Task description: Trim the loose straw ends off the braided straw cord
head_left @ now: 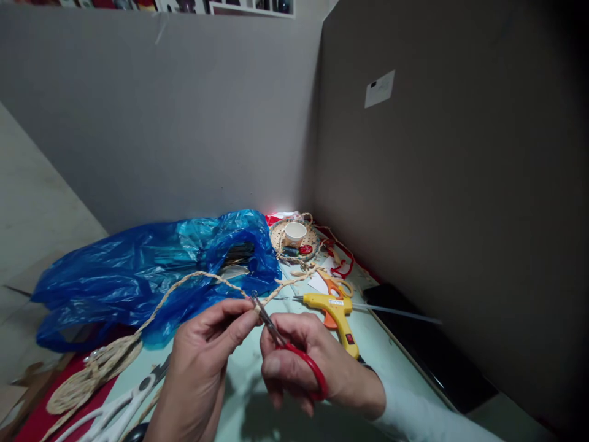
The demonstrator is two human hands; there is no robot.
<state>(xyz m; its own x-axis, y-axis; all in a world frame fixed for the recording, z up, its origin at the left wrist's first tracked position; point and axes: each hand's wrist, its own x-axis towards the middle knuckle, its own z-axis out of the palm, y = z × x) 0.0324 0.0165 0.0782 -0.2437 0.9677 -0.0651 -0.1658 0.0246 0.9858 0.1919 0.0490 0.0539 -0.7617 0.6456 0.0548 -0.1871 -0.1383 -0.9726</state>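
My left hand (202,362) pinches a braided straw rope (184,283) between thumb and forefinger near its middle. My right hand (308,362) grips small red-handled scissors (294,350), their blades pointing up-left and meeting the rope right at my left fingertips. The rope loops left over a blue plastic bag (138,270) down to a coiled bundle of the same straw rope (92,371). To the right it runs toward a small woven basket (294,242).
A yellow glue gun (335,310) lies right of my hands, orange-handled scissors (334,288) behind it. The woven basket holds a white cup (295,233). White-handled scissors (119,408) lie at the near left. Grey partition walls (437,184) close the back and right.
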